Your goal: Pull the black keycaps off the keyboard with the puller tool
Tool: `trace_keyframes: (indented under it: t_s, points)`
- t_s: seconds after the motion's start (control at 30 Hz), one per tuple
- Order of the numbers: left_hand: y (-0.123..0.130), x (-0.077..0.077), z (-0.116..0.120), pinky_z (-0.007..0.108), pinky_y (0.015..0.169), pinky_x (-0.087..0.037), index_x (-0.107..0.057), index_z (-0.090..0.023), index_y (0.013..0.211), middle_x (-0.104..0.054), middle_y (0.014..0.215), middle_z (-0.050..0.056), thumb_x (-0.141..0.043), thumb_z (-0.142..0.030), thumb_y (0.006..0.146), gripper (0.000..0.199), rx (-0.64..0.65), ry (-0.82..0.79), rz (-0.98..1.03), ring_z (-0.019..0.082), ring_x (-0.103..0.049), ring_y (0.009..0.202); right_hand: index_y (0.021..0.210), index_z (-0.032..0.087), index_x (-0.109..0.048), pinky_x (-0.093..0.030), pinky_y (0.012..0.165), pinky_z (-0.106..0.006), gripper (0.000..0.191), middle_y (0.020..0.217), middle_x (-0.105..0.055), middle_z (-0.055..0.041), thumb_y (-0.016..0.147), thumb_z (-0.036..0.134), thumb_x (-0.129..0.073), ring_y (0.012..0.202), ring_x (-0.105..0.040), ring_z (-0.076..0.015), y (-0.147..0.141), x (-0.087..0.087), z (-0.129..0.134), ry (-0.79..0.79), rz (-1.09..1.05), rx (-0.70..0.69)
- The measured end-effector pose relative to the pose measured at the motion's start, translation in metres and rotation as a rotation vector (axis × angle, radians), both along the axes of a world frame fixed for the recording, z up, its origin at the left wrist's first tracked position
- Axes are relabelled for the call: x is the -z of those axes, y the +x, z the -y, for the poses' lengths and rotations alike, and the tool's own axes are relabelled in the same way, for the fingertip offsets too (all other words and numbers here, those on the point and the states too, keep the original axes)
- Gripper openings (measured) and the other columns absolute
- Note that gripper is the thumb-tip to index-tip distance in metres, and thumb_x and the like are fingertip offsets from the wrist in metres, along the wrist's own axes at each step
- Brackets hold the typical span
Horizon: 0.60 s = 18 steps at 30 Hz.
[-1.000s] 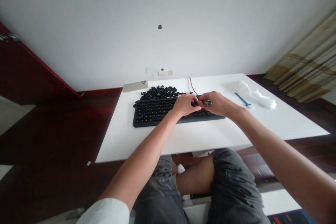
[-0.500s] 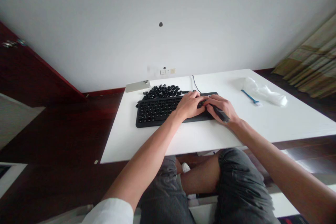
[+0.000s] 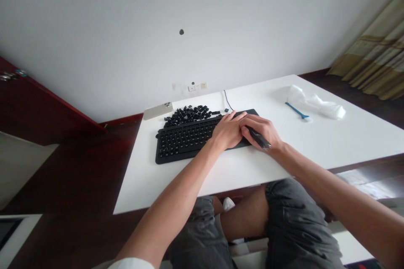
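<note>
A black keyboard [image 3: 186, 138] lies on the white table [image 3: 176, 180], its keycaps off at least on the left part. My left hand [image 3: 229, 130] rests on the keyboard's right part with its fingers spread. Beside it, touching it, my right hand [image 3: 263, 130] is closed around a black-handled tool [image 3: 260, 139] over the keyboard's right end. The tool's tip is hidden by the hands. Behind the keyboard is a pile of loose black keycaps [image 3: 189, 114].
A phone [image 3: 158, 111] lies at the table's back left. On the right are a blue brush [image 3: 296, 110] and a crumpled clear plastic bag [image 3: 318, 103]. A black cable [image 3: 227, 101] runs to the back edge, beside a single keycap [image 3: 226, 110].
The camera view has turned and shifted slightly. My left fingers now lie flatter and more spread on the keyboard. My right hand still holds the tool.
</note>
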<state>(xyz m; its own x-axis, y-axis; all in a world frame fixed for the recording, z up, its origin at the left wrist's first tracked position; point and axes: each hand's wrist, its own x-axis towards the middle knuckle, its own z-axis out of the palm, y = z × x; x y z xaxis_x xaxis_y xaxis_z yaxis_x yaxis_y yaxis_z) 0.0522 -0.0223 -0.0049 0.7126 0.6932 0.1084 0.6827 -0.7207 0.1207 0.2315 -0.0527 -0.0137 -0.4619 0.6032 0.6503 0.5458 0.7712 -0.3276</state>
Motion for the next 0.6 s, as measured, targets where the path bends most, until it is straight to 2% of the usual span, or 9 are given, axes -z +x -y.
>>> trace_keyframes:
  t_s: [0.33, 0.6]
  points:
    - [-0.0012, 0.0031, -0.0002, 0.047, 0.134, -0.028, -0.039, -0.025, 0.167, -0.03, 0.177, -0.004, -0.03, -0.022, 0.11, 0.058, 0.011, -0.013, 0.026, 0.03, -0.025, 0.164, 0.101, 0.024, -0.061, -0.055, 0.08, -0.042, 0.008, 0.093, -0.068, -0.009, 0.099, 0.02, -0.055, 0.086, -0.065, -0.0259, 0.0026, 0.0033, -0.0009, -0.002, -0.056, -0.016]
    - [-0.0008, 0.0031, 0.0017, 0.046, 0.135, -0.026, -0.043, -0.019, 0.165, -0.029, 0.177, -0.001, -0.03, -0.023, 0.11, 0.057, 0.021, 0.021, 0.018, 0.032, -0.023, 0.165, 0.096, 0.024, -0.06, -0.054, 0.079, -0.042, 0.009, 0.092, -0.069, -0.0092, 0.1, 0.018, -0.054, 0.085, -0.064, -0.0254, 0.0015, 0.002, -0.0022, 0.045, -0.103, -0.055]
